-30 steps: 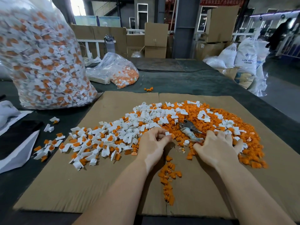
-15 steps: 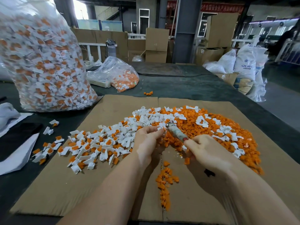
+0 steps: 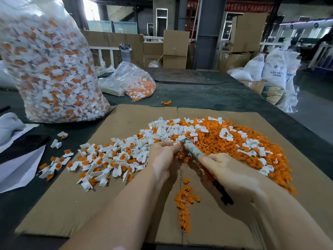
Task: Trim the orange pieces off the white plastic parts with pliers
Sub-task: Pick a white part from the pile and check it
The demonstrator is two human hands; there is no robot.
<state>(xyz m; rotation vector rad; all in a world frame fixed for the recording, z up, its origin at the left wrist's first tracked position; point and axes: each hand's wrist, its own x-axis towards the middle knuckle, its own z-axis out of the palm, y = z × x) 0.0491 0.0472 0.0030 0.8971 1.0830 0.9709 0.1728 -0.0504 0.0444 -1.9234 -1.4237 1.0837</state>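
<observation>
Head view: nearest on the flat brown corrugated cardboard sheet (image 3: 75, 204) runs a thin trail of cut orange plastic pieces (image 3: 183, 204), likely fallen there under the cutting spot. Above it, the right hand (image 3: 232, 172) has its fingers wrapped around worn metal pliers (image 3: 191, 149), nose at a small white plastic part (image 3: 175, 143) pinched by the left hand (image 3: 163, 156). Beyond the cardboard stands a bulging clear plastic bag (image 3: 54, 69).

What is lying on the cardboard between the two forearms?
In the head view, a narrow trail of loose orange pieces lies on the cardboard between the forearms, below the left hand and right hand.
</observation>
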